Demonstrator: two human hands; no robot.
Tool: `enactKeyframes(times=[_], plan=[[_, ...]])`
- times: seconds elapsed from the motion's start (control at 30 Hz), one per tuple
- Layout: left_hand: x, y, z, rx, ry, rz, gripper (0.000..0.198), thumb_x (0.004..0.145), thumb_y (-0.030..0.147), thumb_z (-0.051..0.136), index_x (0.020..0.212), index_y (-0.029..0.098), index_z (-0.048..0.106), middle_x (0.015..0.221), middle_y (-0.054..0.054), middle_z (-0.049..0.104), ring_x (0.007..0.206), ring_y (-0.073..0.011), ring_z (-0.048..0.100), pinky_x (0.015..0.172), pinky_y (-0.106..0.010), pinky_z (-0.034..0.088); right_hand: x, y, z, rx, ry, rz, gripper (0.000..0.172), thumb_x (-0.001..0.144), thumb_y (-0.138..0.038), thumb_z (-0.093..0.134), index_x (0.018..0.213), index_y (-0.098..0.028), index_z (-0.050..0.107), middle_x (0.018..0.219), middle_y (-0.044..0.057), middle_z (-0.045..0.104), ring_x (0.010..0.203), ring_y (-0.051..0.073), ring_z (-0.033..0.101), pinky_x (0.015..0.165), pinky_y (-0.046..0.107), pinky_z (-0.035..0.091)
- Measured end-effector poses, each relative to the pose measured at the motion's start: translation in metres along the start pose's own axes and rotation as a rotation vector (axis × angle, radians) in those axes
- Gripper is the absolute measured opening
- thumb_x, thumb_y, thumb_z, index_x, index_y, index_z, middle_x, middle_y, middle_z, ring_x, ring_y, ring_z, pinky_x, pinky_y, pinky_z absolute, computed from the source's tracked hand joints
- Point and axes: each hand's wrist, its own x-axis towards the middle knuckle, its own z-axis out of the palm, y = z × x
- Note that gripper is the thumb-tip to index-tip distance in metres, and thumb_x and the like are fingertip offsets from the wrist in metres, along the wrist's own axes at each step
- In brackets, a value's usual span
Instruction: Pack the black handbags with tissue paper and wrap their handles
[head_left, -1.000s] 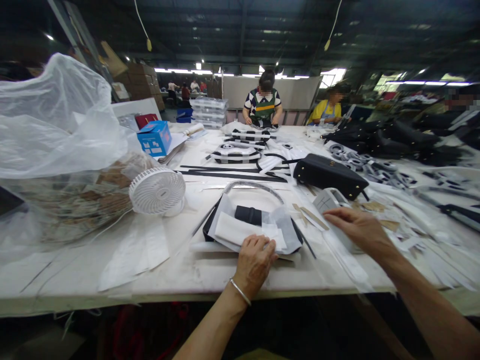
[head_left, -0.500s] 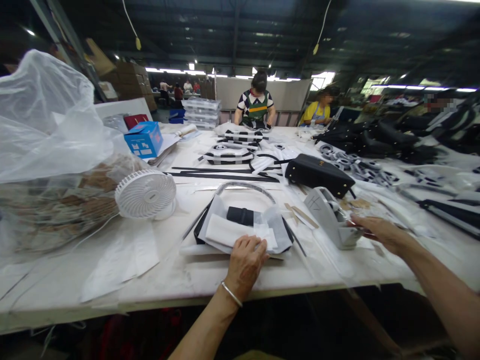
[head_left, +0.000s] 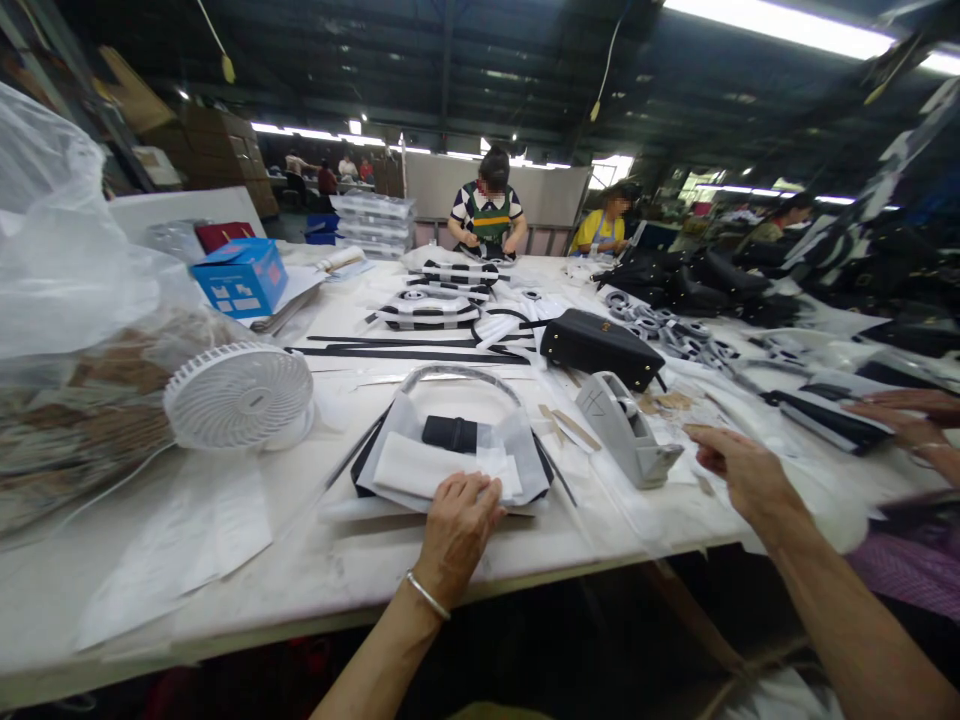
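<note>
Along the surface's [head_left: 352, 570] near edge: two of the wearer's hands — one left hand [head_left: 459, 530], one right hand [head_left: 742, 472] — and one silver bangle [head_left: 428, 595]. Just in from that edge, one paper-covered bag [head_left: 442, 465]. Toward the left edge, one white fan [head_left: 247, 395], one blue box [head_left: 240, 278] and one plastic sack [head_left: 60, 250]. To the right, one tape dispenser [head_left: 611, 425] and one black bag [head_left: 596, 348]; the grey rolls [head_left: 667, 332] overlap too much to count. At the right edge, two co-worker's hands [head_left: 904, 425].

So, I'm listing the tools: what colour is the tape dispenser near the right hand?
The tape dispenser is light grey, shown in the head view.
</note>
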Motion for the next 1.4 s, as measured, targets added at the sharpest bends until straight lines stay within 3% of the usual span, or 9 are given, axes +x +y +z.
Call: enactKeyframes(times=[0.17,0.3,0.5,0.6,0.73,0.9,1.07,1.27,1.4], plan=[[-0.001,0.001,0.001,-0.009,-0.002,-0.014,0.032,0.087,0.023,0.066,0.118,0.022,0.056,0.109,-0.006,0.066,0.1,-0.0223,0.061,0.094,-0.043,0.051,-0.028,0.039,0.002,0.212,-0.075,0.371,0.026,0.044,-0.036,0.072,0.048,-0.022,0.051,0.048,-0.001,0.047,0.044,0.012,0.041,0.041,0.027,0.037],[-0.001,0.002,0.001,-0.004,0.002,-0.022,0.032,0.087,0.024,0.066,0.117,0.022,0.056,0.107,-0.005,0.066,0.099,-0.0224,0.061,0.093,-0.042,0.05,-0.043,0.044,0.003,0.019,-0.111,0.349,0.024,0.047,-0.042,0.073,0.053,-0.021,0.061,0.054,0.003,0.055,0.051,0.016,0.048,0.047,0.03,0.043],[0.0,0.002,0.0,-0.012,-0.014,-0.032,0.031,0.088,0.024,0.065,0.117,0.022,0.056,0.109,-0.005,0.066,0.101,-0.0222,0.061,0.094,-0.042,0.05,-0.071,-0.09,0.03,-0.122,-0.753,-0.145,0.027,0.077,-0.047,0.064,0.073,-0.021,0.07,0.07,0.001,0.063,0.068,0.017,0.055,0.063,0.026,0.045],[0.0,0.003,0.0,-0.011,-0.019,-0.034,0.032,0.089,0.024,0.064,0.119,0.022,0.055,0.109,-0.006,0.065,0.102,-0.0224,0.061,0.095,-0.042,0.049,-0.077,-0.162,0.079,-0.231,-1.118,-0.38,0.019,0.078,-0.037,0.063,0.077,-0.021,0.072,0.076,0.0,0.068,0.073,0.017,0.058,0.066,0.024,0.044],[0.0,0.003,-0.001,-0.005,-0.023,-0.028,0.029,0.088,0.024,0.064,0.116,0.023,0.056,0.105,-0.004,0.065,0.098,-0.0222,0.061,0.094,-0.042,0.05,-0.07,-0.202,0.157,-0.529,-1.353,-0.62,0.006,0.07,-0.028,0.068,0.07,-0.023,0.072,0.063,-0.004,0.065,0.062,0.013,0.057,0.055,0.021,0.039],[-0.001,0.003,0.001,-0.036,-0.015,-0.034,0.031,0.088,0.023,0.065,0.116,0.022,0.055,0.107,-0.004,0.065,0.103,-0.022,0.06,0.097,-0.041,0.049,-0.07,-0.209,0.229,-0.965,-1.252,-0.842,0.024,0.051,-0.019,0.082,0.044,-0.022,0.06,0.043,-0.006,0.05,0.055,0.015,0.057,0.066,0.027,0.044],[0.0,0.002,0.003,-0.035,-0.009,-0.043,0.026,0.089,0.023,0.062,0.115,0.021,0.055,0.105,-0.005,0.066,0.102,-0.0224,0.061,0.095,-0.042,0.05,-0.074,-0.202,0.26,-1.052,-1.208,-1.019,0.045,0.059,-0.032,0.083,0.035,-0.02,0.047,0.041,-0.002,0.047,0.073,0.022,0.063,0.09,0.04,0.039],[0.001,0.003,0.002,-0.038,-0.01,-0.051,0.026,0.09,0.023,0.061,0.115,0.023,0.055,0.106,-0.005,0.066,0.102,-0.022,0.061,0.095,-0.042,0.049,-0.046,-0.191,0.252,-0.99,-0.812,-1.421,0.034,0.057,-0.031,0.088,0.082,-0.019,0.069,0.097,0.009,0.069,0.1,0.029,0.057,0.095,0.042,0.036],[-0.001,0.002,0.004,-0.031,0.001,-0.039,0.03,0.089,0.024,0.064,0.117,0.022,0.054,0.107,-0.004,0.066,0.102,-0.0218,0.061,0.096,-0.042,0.049,-0.018,-0.18,0.209,-0.844,-0.471,-1.288,0.047,0.072,-0.024,0.079,0.117,-0.018,0.063,0.123,0.013,0.062,0.112,0.03,0.053,0.094,0.04,0.036]])
